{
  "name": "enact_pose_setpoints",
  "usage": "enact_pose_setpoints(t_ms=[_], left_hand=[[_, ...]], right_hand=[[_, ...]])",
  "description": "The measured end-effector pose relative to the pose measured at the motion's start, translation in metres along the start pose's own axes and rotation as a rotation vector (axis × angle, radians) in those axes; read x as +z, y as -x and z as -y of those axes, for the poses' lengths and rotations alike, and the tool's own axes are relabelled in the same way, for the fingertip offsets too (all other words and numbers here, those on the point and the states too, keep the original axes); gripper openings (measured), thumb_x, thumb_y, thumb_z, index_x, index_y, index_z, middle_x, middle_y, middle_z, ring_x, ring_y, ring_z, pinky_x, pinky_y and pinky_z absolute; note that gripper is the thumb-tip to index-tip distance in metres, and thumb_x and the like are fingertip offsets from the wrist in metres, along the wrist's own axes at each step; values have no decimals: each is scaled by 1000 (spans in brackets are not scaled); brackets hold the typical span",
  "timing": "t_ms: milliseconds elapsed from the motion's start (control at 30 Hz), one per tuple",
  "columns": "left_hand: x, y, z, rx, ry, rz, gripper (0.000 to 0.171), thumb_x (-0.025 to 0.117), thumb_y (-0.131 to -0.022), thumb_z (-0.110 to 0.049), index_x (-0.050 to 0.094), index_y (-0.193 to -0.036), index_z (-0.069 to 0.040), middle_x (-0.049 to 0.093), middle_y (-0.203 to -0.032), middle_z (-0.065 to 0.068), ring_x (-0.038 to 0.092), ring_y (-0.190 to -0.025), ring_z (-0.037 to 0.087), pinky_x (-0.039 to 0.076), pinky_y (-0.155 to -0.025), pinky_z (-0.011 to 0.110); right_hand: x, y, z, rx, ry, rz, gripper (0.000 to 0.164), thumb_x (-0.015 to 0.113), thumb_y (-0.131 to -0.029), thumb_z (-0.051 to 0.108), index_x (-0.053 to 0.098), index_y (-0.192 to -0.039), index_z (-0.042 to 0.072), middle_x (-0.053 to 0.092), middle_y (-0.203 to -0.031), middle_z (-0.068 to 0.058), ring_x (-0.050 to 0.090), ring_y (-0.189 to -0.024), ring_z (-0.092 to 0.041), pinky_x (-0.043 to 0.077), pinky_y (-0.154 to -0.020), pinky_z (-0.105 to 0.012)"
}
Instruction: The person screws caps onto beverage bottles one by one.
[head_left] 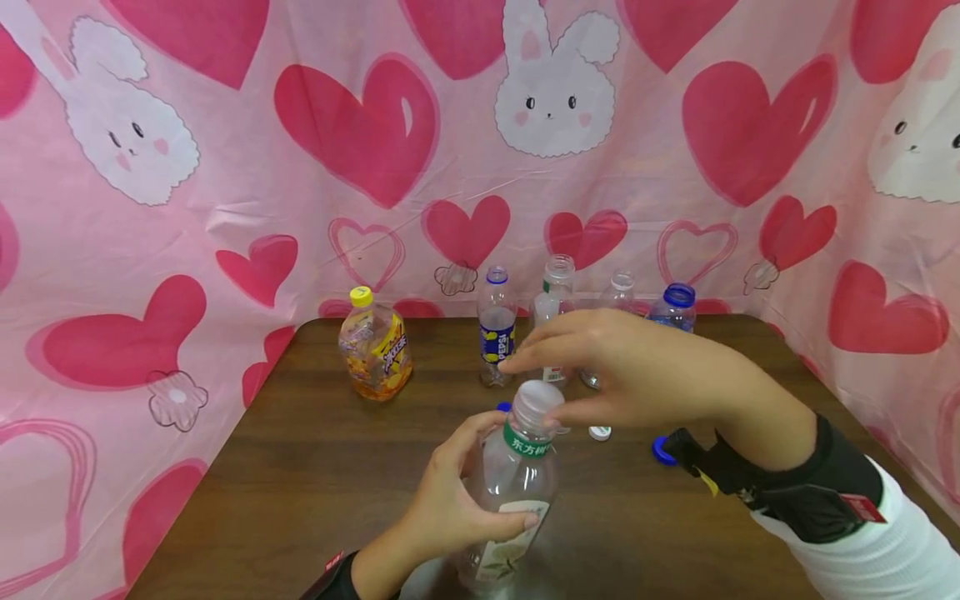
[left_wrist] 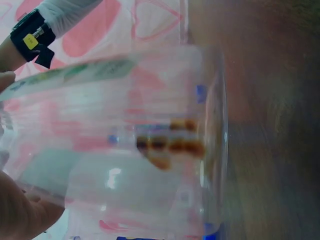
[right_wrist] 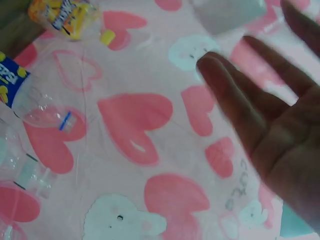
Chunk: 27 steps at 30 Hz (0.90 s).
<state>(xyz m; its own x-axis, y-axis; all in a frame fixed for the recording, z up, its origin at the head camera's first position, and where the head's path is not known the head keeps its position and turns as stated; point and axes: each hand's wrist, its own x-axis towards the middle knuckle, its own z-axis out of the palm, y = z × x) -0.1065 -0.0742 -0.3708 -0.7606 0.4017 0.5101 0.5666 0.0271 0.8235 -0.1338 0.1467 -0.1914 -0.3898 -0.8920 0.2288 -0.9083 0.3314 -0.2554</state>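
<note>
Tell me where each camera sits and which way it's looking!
Head: on the person's head, facing forward and down at the table; the left hand, gripping a clear bottle, and the right hand show.
Left wrist: on that wrist, looking across the clear bottle toward the table and heart-print cloth; part of the left hand and the right arm's white sleeve show.
Right wrist: on that wrist, facing mostly the cloth; the right hand's fingers show.
Shared: head and right wrist both see the yellow-capped bottle.
</note>
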Motion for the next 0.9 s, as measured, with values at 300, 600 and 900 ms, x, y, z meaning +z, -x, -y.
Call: enact_pose_setpoints(t_ms=[300, 600, 900], left_hand=[[0, 1, -2, -3, 66, 55, 85, 90, -64, -8, 45, -135, -19, 61, -128, 4, 61, -109, 23, 55, -85, 37], [5, 0, 0, 22, 68, -3, 84, 90, -63, -5, 47, -134, -17, 62, -126, 6, 63, -107, 24, 56, -82, 38], [10, -1, 4, 38, -10, -98, 79, 90, -65, -7, 51, -133, -17, 65, -119, 7, 66, -94, 19, 58, -73, 35]], right_hand=[[-3, 0, -6, -144, -177, 91, 38, 73, -83, -3, 72, -117, 14, 65, -118, 0, 60, -108, -14, 55, -81, -24], [6, 0, -3, -123, -2, 25, 35, 74, -82, -2, 73, -114, 11, 66, -111, 2, 60, -101, -14, 55, -81, -25], [23, -2, -5, 6, 120, -27, 26, 72, -86, 1, 73, -111, 8, 66, -105, -2, 60, -100, -17, 54, -85, -33]])
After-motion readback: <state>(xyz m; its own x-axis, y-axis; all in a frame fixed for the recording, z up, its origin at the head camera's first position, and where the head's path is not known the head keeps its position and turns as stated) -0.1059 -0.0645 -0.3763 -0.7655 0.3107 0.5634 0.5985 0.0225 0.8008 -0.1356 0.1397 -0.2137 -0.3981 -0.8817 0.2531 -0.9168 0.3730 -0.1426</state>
